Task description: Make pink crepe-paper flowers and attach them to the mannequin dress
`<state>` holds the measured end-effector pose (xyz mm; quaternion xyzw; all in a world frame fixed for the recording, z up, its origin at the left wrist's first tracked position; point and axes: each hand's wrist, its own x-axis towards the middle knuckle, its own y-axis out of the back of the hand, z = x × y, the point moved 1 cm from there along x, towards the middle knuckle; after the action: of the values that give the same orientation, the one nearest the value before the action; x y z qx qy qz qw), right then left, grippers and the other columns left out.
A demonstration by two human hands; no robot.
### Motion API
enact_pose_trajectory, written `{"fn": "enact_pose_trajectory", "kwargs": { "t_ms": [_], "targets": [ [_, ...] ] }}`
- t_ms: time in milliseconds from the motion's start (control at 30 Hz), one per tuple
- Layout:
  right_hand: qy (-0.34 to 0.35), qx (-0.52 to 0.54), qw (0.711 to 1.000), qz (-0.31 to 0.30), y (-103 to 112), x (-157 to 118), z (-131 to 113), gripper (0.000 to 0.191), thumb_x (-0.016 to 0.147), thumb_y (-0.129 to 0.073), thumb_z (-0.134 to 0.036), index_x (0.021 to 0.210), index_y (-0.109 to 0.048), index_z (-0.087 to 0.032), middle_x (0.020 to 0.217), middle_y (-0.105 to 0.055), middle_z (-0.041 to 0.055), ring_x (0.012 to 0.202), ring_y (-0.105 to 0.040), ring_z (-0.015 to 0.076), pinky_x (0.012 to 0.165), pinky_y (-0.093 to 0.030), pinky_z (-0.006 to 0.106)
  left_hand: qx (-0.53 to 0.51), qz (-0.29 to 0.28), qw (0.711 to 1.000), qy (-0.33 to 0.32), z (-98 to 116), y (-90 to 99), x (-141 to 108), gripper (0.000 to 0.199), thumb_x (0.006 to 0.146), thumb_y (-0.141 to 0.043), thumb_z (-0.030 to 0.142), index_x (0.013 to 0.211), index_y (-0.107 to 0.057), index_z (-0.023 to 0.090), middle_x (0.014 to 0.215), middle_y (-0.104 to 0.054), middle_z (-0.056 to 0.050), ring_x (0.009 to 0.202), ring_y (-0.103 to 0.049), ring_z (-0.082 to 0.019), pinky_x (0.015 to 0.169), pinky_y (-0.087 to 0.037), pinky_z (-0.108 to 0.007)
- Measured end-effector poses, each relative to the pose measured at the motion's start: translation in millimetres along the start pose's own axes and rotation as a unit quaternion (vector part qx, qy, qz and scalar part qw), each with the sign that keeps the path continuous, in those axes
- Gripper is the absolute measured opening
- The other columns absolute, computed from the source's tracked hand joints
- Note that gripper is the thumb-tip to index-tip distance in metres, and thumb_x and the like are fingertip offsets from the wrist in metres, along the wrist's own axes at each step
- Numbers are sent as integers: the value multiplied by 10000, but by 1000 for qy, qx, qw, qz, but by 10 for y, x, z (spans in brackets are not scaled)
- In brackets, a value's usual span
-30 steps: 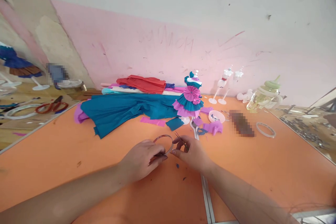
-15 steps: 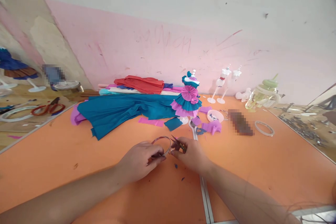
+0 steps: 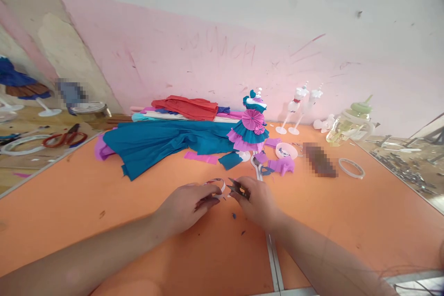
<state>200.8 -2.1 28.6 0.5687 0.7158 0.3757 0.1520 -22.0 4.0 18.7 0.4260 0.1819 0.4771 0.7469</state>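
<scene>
My left hand [image 3: 187, 206] pinches a narrow tape roll [image 3: 223, 185], its ring tilted up above the orange table [image 3: 145, 249]. Just to the right, my right hand [image 3: 258, 201] is closed around small dark thread snips [image 3: 237, 188], blades pointing left at the roll. A small white bit shows between the hands, too small to make out. Beyond them stands a mini dress form [image 3: 252, 120] in teal and purple pleated paper. A large teal crepe paper sheet [image 3: 166, 143] lies to its left.
Purple scraps [image 3: 282, 165], a small pink bowl [image 3: 291, 148] and another tape roll [image 3: 361, 176] lie to the right. Two bare dress forms [image 3: 297, 101] and a green-lidded bottle [image 3: 357, 120] stand behind. Orange-handled scissors [image 3: 65, 138] lie far left. A metal seam [image 3: 274, 259] divides the table.
The roll has turned and sits lower in my left hand's fingers. My right hand has shifted slightly right, with the snips still in it. The whole view has shifted slightly.
</scene>
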Motion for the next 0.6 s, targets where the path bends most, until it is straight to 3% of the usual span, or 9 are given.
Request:
{"fn": "enact_pose_trajectory", "kwargs": {
  "t_ms": [67,133,200,267,367,467,600],
  "targets": [
    [-7,16,1000,7,20,-2,-13,134,889,-615,-352,837,-664,-238,779,-691,-13,647,-547,143,609,-367,270,-27,-25,999,25,-16,-4,-6,262,977,-477,407,965,-697,263,857,-724,-15,778,-669,-203,683,-465,-275],
    [-31,63,998,-3,44,-5,-21,223,932,-561,-421,1019,-703,-272,849,-726,-8,614,-570,137,627,-418,277,-89,-19,994,60,-48,-16,-12,257,970,-500,442,969,-674,253,913,-735,-20,808,-685,-207,733,-500,-291],
    [-70,119,990,-13,75,-8,-16,395,985,-453,-483,1303,-611,-311,943,-746,0,564,-583,127,644,-465,292,-171,10,981,90,-84,-25,-13,271,948,-543,486,1005,-649,243,954,-741,-31,831,-705,-210,773,-534,-307],
    [-91,126,988,-18,107,-9,-3,486,1002,-396,-524,1410,-527,-294,891,-736,4,579,-599,141,659,-475,303,-237,40,965,109,-111,-23,-11,304,926,-582,511,1027,-626,229,928,-741,-40,835,-718,-216,799,-558,-327],
    [-65,74,994,-45,127,-17,-2,485,1009,-354,-575,1226,-632,-242,727,-650,-8,672,-590,171,658,-428,295,-281,53,950,124,-119,-8,-7,339,907,-610,534,1022,-602,215,840,-733,-36,809,-725,-223,812,-575,-353],
    [-32,47,993,-102,81,-40,-34,539,1040,-224,-573,1032,-639,-229,729,-603,-7,665,-549,160,627,-376,282,-289,40,949,119,-93,-1,-8,350,906,-613,539,1022,-607,209,837,-735,-37,831,-727,-227,826,-581,-366],
    [-22,34,991,-129,-23,-64,-72,515,1044,-209,-565,1035,-597,-226,753,-609,5,691,-572,174,646,-381,284,-292,15,951,102,-46,-12,-13,317,923,-605,502,1034,-637,207,905,-738,-46,855,-723,-214,850,-583,-363]
  ]
}}
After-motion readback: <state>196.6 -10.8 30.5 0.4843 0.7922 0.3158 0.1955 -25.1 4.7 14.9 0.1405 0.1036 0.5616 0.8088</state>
